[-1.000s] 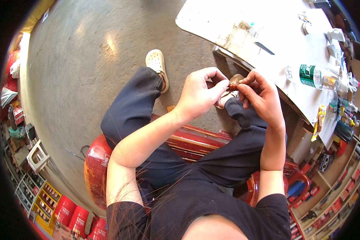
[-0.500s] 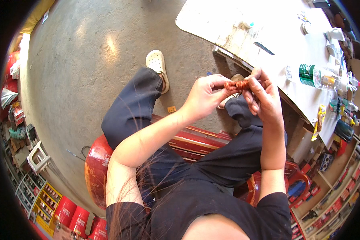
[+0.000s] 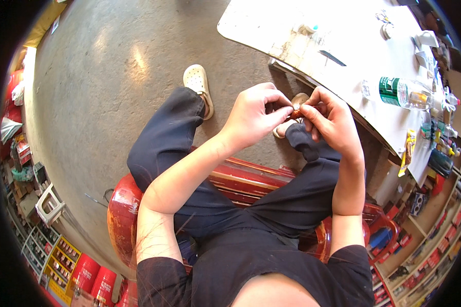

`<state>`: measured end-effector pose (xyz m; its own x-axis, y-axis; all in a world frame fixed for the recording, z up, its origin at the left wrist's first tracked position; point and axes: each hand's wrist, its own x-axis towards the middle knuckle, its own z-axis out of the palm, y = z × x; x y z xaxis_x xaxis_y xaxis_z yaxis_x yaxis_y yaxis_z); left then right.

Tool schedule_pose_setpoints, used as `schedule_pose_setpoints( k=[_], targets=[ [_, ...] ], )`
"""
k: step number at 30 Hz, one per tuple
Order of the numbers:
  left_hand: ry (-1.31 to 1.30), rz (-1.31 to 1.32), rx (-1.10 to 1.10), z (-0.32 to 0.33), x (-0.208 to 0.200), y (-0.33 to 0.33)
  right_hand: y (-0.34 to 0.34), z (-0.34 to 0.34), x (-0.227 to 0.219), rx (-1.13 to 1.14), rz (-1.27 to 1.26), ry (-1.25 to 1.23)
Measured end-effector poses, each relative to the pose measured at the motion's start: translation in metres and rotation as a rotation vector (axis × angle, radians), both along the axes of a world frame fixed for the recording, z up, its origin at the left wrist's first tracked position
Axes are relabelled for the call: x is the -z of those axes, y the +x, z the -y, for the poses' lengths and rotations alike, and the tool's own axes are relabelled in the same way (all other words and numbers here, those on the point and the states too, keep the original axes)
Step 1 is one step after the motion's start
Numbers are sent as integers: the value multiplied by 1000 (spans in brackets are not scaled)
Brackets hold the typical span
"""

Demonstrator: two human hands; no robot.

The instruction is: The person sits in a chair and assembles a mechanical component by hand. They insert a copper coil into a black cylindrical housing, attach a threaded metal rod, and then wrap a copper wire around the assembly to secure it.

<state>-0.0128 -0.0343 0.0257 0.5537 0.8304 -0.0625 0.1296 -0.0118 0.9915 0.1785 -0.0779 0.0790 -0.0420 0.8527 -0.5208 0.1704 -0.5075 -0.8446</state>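
A small bundle of copper-coloured wire [image 3: 295,115] sits between my two hands, above the gap between my knees and near the table edge. Only a sliver of it shows, because fingers cover most. My left hand [image 3: 257,111] pinches it from the left, thumb and forefinger pressed together at its end. From the other side my right hand [image 3: 333,120] grips it between thumb and bent fingers. The fingertips of both hands nearly meet over the bundle.
To the right stands a white table [image 3: 271,25] bearing a plastic bottle [image 3: 402,93] with a green label and a yellow packet [image 3: 409,148]. I sit on a red wooden bench [image 3: 123,204]. Shelves with boxes [image 3: 435,245] line the right side; red drums [image 3: 84,271] stand lower left.
My hands have drawn closer together and their fingers now hide most of the copper-coloured bundle, which showed plainly before. My left hand's fingers have curled in more; the view has shifted slightly.
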Motion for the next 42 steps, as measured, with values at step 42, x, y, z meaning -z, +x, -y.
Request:
schedule_pose_setpoints(
  k=[42],
  targets=[
    [426,262,78,-5,-89,-21,18,58,-93,115,-1349,597]
  ],
)
